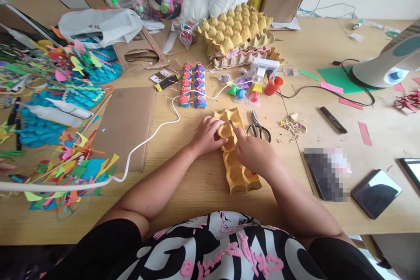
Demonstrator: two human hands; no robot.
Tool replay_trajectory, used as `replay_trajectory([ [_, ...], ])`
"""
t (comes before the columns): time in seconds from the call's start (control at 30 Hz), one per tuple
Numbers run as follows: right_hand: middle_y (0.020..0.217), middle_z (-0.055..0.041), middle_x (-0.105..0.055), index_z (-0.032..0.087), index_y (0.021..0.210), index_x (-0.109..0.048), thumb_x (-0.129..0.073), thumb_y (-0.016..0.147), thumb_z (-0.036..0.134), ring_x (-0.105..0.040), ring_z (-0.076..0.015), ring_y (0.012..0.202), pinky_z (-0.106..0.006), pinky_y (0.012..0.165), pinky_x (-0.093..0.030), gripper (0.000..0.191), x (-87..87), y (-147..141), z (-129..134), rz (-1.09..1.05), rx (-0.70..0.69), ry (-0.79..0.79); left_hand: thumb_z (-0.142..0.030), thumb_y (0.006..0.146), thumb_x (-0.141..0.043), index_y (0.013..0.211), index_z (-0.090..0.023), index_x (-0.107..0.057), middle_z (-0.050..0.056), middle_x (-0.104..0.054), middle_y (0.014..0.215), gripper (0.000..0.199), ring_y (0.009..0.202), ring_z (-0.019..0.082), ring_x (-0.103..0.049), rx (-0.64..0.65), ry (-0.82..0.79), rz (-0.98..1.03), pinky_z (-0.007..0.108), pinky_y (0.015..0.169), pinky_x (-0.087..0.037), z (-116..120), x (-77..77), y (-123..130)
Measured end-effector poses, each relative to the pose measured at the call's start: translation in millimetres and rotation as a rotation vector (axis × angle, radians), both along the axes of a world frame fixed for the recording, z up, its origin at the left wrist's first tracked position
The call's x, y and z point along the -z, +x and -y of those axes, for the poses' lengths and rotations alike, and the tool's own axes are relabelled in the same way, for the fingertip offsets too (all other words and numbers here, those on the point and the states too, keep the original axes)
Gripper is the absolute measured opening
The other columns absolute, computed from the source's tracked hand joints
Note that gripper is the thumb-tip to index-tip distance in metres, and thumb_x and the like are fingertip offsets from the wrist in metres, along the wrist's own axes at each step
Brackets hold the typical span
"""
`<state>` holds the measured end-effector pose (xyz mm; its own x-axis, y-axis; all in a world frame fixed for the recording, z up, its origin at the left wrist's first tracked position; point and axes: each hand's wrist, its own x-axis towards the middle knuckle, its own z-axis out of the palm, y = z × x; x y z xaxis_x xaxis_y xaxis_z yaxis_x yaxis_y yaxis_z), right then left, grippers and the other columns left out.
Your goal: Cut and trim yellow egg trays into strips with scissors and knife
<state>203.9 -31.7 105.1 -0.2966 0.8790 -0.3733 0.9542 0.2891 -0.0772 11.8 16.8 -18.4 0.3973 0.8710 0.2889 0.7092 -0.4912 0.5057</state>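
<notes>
A yellow egg-carton strip (pixel 234 170) with two rows of cups lies on the table in front of me. My left hand (pixel 210 134) grips its left edge near the far end, thumb against a cup. Over the strip's upper right part is my right hand (pixel 254 151), closed around a tool whose thin tip points into the carton; its handle is mostly hidden, with a bit of red showing below the hand. Black-handled scissors (pixel 255 127) lie just right of the carton. Beyond it stand two painted red and purple carton rows (pixel 200 85).
Stacked egg trays (pixel 234 30) stand at the back. A white cable (pixel 149 138) crosses the left side, over brown cardboard (pixel 123 127) and near colourful paper scraps (pixel 67 170). A red cup (pixel 273 85), crumbs, a phone (pixel 323 175) and a lamp base (pixel 377 70) are on the right.
</notes>
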Motion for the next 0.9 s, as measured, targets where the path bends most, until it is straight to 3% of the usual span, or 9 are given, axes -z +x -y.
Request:
replay_trajectory([
  [0.3,0.092,-0.0133,-0.079,0.007,0.16,-0.03,-0.036,0.1,0.023,-0.077,-0.0253,0.078,-0.03,0.053,-0.039,0.063,19.5,-11.2,6.4,0.047,-0.031,0.079,-0.048,0.081,-0.072,0.126,-0.019,-0.063,0.011,-0.066,0.121,0.054,0.12,0.032,-0.052,-0.041,0.037,0.001,0.049,0.112,-0.04,3.3,1.0,-0.7],
  [0.6,0.085,-0.011,-0.078,0.009,0.162,-0.029,-0.034,0.102,0.026,-0.076,-0.0244,0.075,-0.03,0.051,-0.035,0.064,11.7,-12.8,5.3,0.115,-0.052,0.062,-0.041,0.081,-0.072,0.126,-0.02,-0.062,0.01,-0.065,0.12,0.051,0.121,0.032,-0.051,-0.047,0.018,0.007,0.048,0.112,-0.041,2.8,0.8,-2.2],
  [0.9,0.086,-0.0133,-0.078,0.006,0.161,-0.029,-0.033,0.102,0.023,-0.075,-0.0241,0.074,-0.031,0.053,-0.036,0.062,20.6,-15.3,9.4,0.103,-0.068,0.103,-0.046,0.08,-0.073,0.125,-0.02,-0.063,0.01,-0.066,0.121,0.053,0.122,0.033,-0.051,-0.096,0.024,-0.003,0.048,0.114,-0.04,5.0,-0.1,2.4],
])
